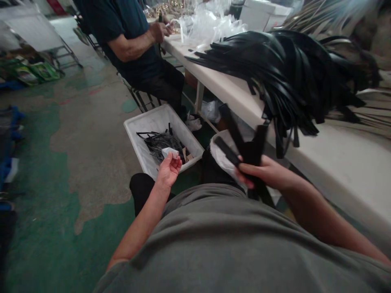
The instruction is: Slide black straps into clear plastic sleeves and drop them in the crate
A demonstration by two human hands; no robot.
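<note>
My left hand (169, 169) pinches a small piece of white paper or plastic (170, 152) above a white bin (137, 140). Inside that bin lie black strips (160, 142) and a few brown pieces. My right hand (259, 171) is closed around several black straps (252, 148), which fan out above and below the fingers and are partly smeared by motion. Beyond it, a big heap of black straps (284, 69) lies on the table, some ends hanging over the edge.
A long white table (345, 162) runs along my right. Clear plastic strips (207, 24) and a white box (262, 14) sit farther back. A seated co-worker (122, 36) handles something at the table. Below the edge stands a white-lined container (221, 156).
</note>
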